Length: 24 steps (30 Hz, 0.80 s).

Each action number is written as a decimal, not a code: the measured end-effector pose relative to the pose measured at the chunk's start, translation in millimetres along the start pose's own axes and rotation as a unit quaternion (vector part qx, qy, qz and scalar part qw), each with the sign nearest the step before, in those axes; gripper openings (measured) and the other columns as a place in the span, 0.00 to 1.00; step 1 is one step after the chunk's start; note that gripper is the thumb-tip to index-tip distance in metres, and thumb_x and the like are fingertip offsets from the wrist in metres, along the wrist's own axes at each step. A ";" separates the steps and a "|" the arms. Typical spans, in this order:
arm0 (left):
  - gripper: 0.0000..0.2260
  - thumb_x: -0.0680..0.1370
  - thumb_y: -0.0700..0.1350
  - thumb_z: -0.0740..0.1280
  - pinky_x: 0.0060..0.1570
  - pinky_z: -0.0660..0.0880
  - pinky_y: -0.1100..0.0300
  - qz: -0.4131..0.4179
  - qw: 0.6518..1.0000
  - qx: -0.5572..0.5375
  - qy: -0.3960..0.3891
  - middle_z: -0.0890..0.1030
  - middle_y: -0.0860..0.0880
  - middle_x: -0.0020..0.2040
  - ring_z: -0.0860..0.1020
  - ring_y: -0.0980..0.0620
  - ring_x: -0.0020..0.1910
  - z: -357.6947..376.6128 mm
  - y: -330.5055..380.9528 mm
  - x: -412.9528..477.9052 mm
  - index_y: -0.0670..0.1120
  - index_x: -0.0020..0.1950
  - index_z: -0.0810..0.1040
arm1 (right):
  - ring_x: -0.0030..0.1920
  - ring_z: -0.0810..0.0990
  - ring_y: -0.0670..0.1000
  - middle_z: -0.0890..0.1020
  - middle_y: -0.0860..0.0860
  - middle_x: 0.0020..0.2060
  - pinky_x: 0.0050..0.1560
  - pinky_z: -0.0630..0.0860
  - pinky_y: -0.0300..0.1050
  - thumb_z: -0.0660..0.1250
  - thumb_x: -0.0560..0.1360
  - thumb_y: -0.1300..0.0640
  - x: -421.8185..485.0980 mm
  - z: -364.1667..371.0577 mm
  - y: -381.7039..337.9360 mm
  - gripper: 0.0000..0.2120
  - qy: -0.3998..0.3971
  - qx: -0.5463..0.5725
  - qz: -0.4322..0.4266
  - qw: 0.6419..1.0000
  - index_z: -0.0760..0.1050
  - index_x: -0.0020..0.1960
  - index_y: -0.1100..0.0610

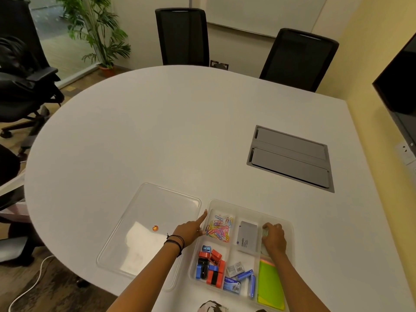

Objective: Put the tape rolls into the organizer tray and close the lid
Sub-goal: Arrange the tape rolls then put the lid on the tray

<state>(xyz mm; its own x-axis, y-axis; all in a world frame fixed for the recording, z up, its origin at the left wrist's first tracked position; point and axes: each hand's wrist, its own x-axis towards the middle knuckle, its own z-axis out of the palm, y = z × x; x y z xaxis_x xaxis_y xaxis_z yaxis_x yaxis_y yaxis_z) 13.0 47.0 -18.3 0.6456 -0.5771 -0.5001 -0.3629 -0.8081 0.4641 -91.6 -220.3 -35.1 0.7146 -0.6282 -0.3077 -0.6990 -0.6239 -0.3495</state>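
While the clear plastic organizer tray (pixel 252 209) stands on the near right part of the white oval table (pixel 157 131), its clear rectangular lid (pixel 171 189) is laid flat just to its left, so the tray is uncovered. A small orange object (pixel 155 228) is seen on the lid.

The left hand (pixel 190 230) is held at the tray's left wall. Its index finger is stretched straight and is laid against that wall near the far left corner. The other fingers are tucked under, and nothing is seen gripped by them.

The right hand (pixel 273 238) is lowered into the far right compartment. Its fingers are curled down over a pale, translucent tape roll (pixel 265 232), which is largely hidden beneath the palm. Whether the roll is resting on the compartment floor cannot be told.

Multicoloured paper clips (pixel 218 228) are kept in the far left compartment, and a grey card box (pixel 247 238) in the far middle one. Small red, blue and black plastic pieces (pixel 210 266) are piled in the near left compartment. Small staple boxes (pixel 235 269) are placed in the near middle one, and green and orange paper pads (pixel 270 282) in the near right one.

A grey hatch (pixel 290 158) is set into the table farther right.
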 end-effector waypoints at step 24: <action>0.32 0.81 0.50 0.59 0.55 0.77 0.52 -0.001 1.000 0.000 0.006 0.79 0.40 0.61 0.80 0.43 0.53 -0.6 0.1 -2.4 0.53 0.76 0.40 | 0.57 0.73 0.62 0.71 0.63 0.58 0.51 0.77 0.51 0.62 0.73 0.74 -0.8 0.4 -4.7 0.16 0.014 0.045 0.033 0.998 0.75 0.58 0.61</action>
<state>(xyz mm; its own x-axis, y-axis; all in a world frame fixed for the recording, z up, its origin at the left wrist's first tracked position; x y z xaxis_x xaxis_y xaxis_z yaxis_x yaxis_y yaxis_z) 11.8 48.3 -16.6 0.6537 -0.5741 -0.4930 -0.3610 -0.8092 0.4636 -88.9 -216.7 -33.6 0.6646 -0.6807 -0.3082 -0.7387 -0.5363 -0.4083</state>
